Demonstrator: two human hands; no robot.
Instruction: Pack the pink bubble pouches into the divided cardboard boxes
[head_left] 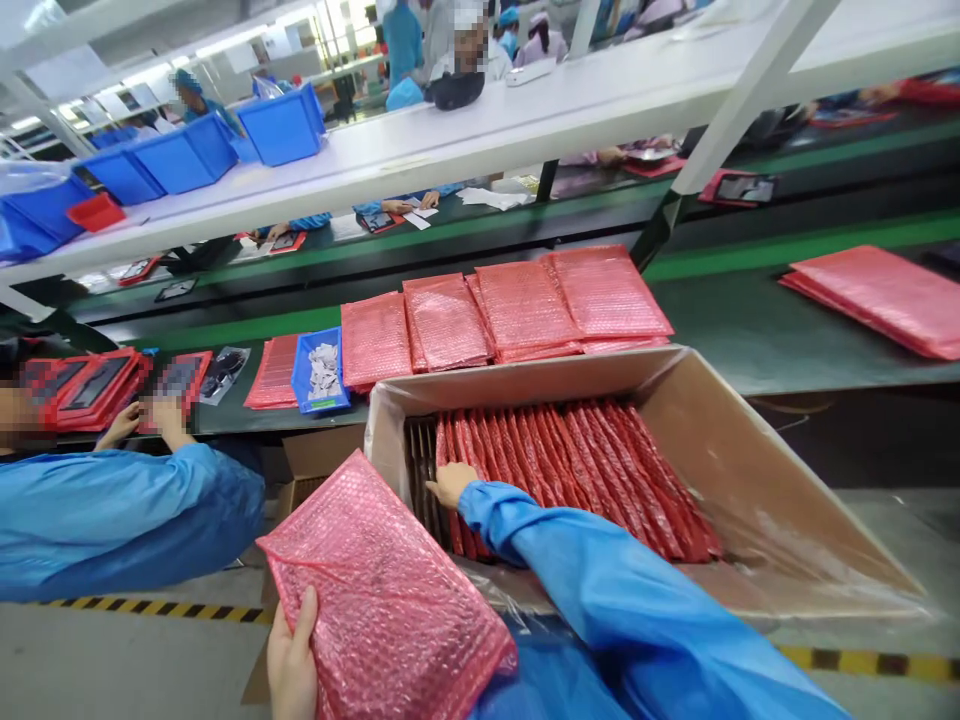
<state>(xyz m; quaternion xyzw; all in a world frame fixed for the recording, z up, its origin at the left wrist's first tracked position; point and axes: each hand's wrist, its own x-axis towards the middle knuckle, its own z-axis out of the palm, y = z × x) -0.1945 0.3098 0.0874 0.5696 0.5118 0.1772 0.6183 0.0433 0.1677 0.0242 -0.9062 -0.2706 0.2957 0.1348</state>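
Note:
My left hand [294, 655] is closed on the edge of a pink bubble-wrap bag [397, 590], thumb on top. The bag is tilted in front of the carton, at its near left side. My right hand [454, 485] reaches into the open carton [795, 500]. Its fingers are bent at the left end of a row of red bubble-wrap bags [555, 460], beside dark upright slats or edges [424, 470]. What those fingers grip is hidden. Clear plastic film lines the carton, and the bags stand on edge in it.
Stacks of pink bubble-wrap bags [525, 305] lie on the green belt [720, 310] behind the carton, with another stack [877, 300] at right. A small blue bin [322, 370] holds white pieces. At left, a co-worker's blue sleeves [127, 520] reach over the belt. A white shelf [480, 150] crosses above.

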